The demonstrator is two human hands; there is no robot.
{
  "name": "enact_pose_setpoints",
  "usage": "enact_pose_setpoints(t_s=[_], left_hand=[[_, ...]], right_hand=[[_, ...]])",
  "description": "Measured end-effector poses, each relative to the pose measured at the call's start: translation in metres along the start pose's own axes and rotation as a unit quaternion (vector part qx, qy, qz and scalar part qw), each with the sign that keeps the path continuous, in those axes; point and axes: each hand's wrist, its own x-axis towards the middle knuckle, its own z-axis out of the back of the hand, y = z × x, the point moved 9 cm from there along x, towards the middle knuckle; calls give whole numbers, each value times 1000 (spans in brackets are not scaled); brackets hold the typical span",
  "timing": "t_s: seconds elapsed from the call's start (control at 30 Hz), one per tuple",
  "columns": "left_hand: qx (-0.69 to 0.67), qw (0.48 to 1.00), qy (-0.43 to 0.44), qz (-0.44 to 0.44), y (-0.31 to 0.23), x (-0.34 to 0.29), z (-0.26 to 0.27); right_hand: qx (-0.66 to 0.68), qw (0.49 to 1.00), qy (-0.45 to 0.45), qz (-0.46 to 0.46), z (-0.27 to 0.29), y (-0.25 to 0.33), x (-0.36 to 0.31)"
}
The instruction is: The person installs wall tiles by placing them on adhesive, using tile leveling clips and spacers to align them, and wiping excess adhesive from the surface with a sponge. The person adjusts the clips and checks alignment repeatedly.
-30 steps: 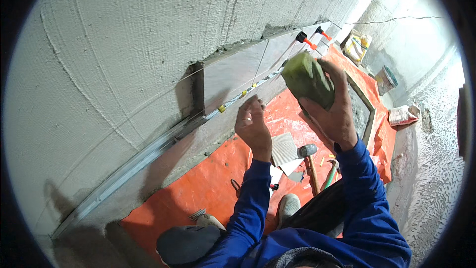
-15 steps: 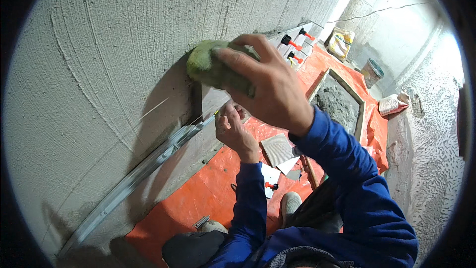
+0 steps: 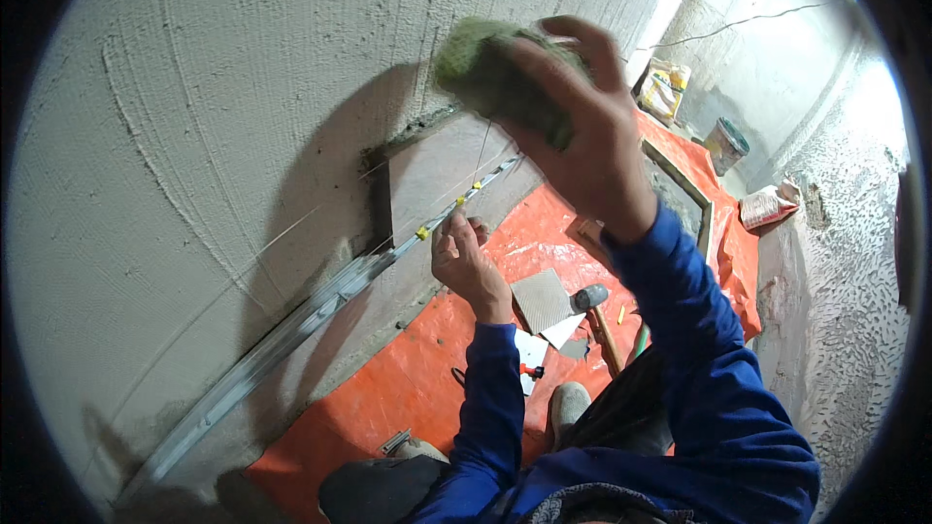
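My right hand (image 3: 604, 131) grips a green sponge (image 3: 468, 63), raised before the rough plastered wall (image 3: 243, 87). Below the sponge, a pale tile (image 3: 422, 160) is set against the wall. A long metal rail (image 3: 282, 330) runs along the tile's lower part, with small yellow wedges (image 3: 422, 232) along it. My left hand (image 3: 468, 267) is at the rail beside the wedges, thumb and fingers drawn together. Whether it holds a wedge cannot be made out. The sponge and right hand cover the tiles farther along.
Orange sheeting (image 3: 388, 378) covers the floor. On it lie a ridged tile (image 3: 544, 301), a mallet (image 3: 589, 298) and a white tile piece with a red-and-black clamp (image 3: 531, 369). Farther off are a framed trough (image 3: 707, 233), a bucket (image 3: 725, 146) and bags (image 3: 770, 206).
The sponge in my right hand has moved up and right, uncovering more of the tile and the yellow wedges. My left hand has shifted slightly right and down.
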Motion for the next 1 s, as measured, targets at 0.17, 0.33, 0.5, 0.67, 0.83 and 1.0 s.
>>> enact_pose_setpoints(t_s=[0.17,0.33,0.5,0.67,0.83,1.0], left_hand=[[185,972,15,-143,-8,-4,-5],[13,998,15,54,15,-1,2],[15,996,27,79,5,-7,-4],[-20,983,136,124,9,-23,-37],[-31,967,227,110,8,-39,-67],[-78,974,204,65,0,-39,-63]], right_hand=[[204,974,88,31,-49,56,-13],[108,992,60,-14,-53,-32,-30],[-105,984,-5,-142,12,-137,-39],[457,782,-122,-406,25,-126,-120],[576,532,-72,-617,-26,-87,-213],[494,607,-22,-622,-28,-93,-229]])
